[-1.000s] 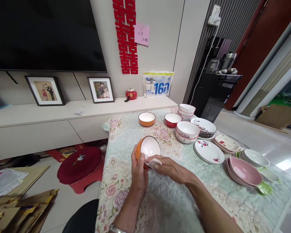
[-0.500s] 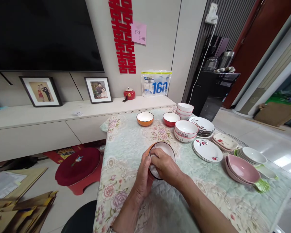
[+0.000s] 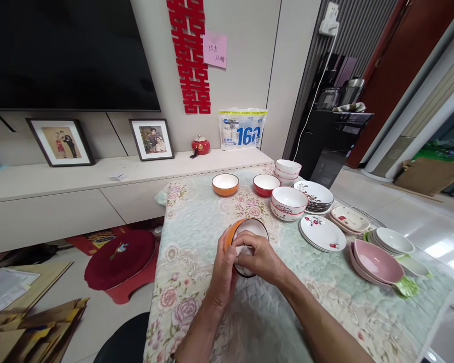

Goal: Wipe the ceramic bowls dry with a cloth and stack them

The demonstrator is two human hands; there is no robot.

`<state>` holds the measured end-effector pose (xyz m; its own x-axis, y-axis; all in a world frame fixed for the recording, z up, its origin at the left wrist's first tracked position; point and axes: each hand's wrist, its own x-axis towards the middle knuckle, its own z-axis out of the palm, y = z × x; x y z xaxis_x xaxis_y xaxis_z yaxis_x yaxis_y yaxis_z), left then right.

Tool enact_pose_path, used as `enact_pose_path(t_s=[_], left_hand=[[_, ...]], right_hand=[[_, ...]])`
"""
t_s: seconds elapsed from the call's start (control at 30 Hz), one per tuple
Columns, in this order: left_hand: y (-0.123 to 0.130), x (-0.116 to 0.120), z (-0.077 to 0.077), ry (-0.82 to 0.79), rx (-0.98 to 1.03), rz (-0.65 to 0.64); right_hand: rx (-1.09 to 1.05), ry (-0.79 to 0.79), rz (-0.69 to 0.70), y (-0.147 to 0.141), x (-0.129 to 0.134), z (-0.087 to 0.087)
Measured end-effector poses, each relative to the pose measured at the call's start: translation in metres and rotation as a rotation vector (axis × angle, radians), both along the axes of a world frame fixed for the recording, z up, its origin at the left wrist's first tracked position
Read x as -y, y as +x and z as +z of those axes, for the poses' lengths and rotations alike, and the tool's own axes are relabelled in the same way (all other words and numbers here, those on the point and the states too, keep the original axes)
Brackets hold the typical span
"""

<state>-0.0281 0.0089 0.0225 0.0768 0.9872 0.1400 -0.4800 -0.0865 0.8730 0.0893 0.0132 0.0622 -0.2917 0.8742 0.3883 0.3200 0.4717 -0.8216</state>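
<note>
An orange bowl (image 3: 258, 228) with a white inside and a dark rim is held tilted above the flowered tablecloth. My left hand (image 3: 224, 264) grips its left side, the thumb at the rim. Inside the bowl, my right hand (image 3: 259, 257) is closed on a white cloth (image 3: 243, 250), bunched and partly hidden by the fingers. Farther back on the table are another orange bowl (image 3: 225, 184) and a red bowl (image 3: 266, 185), both upright.
To the right stand stacked white bowls (image 3: 289, 201), patterned plates (image 3: 313, 194), flowered plates (image 3: 323, 233), square dishes (image 3: 350, 220) and pink bowls (image 3: 377, 261). A red stool (image 3: 120, 259) is left of the table (image 3: 189, 282). Behind is a long cabinet (image 3: 144, 171).
The held orange bowl has tipped farther, showing more of its orange outside. My right hand has shifted within it, and more of the white cloth shows between the fingers.
</note>
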Motion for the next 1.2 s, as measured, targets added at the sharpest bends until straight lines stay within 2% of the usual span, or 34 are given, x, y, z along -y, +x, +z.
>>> enact_pose_path(t_s=[0.07,0.1,0.2,0.27,0.33,0.4,0.47,0.6,0.67,0.7,0.77,0.83,0.97,1.07,1.2], left_hand=[[0.002,0.001,0.004,-0.034,0.061,-0.069],[0.003,0.001,0.006,-0.049,0.067,-0.096],[0.001,0.0,0.004,-0.058,0.005,-0.106],[-0.001,-0.001,0.0,-0.03,-0.061,-0.066],[-0.003,-0.002,-0.003,0.006,-0.137,0.002],[-0.006,-0.001,-0.004,0.03,-0.198,0.06],[-0.007,-0.001,-0.003,0.042,-0.232,0.093],[-0.008,-0.001,-0.001,0.065,-0.22,0.133],[-0.008,-0.002,-0.002,0.071,-0.198,0.168],[-0.008,-0.003,-0.002,0.067,-0.189,0.192],[-0.01,-0.005,-0.004,0.038,-0.171,0.235],[-0.012,-0.008,-0.006,-0.009,-0.135,0.268],[-0.013,-0.01,-0.006,-0.085,-0.023,0.289],[-0.011,-0.008,-0.002,-0.109,0.026,0.25],[-0.007,-0.005,0.004,-0.135,0.066,0.154]], right_hand=[[-0.059,0.083,-0.069,-0.001,-0.003,-0.004],[-0.019,0.136,-0.101,-0.001,-0.004,-0.007],[0.253,0.246,-0.211,0.001,-0.005,-0.013],[0.418,0.232,-0.293,0.002,-0.005,-0.015],[0.497,0.159,-0.327,0.003,-0.004,-0.014],[0.496,0.064,-0.279,0.002,-0.003,-0.013],[0.404,-0.022,-0.166,0.001,-0.002,-0.01],[0.026,-0.309,0.116,0.004,0.001,0.001],[-0.091,-0.424,0.21,0.008,0.002,0.007],[-0.096,-0.427,0.239,0.01,0.003,0.01],[-0.005,-0.331,0.237,0.014,0.003,0.011],[0.165,-0.175,0.151,0.016,0.002,0.009],[0.365,0.044,-0.171,0.017,-0.005,-0.007],[0.347,0.107,-0.36,0.019,-0.012,-0.019],[0.249,0.136,-0.487,0.024,-0.02,-0.026]])
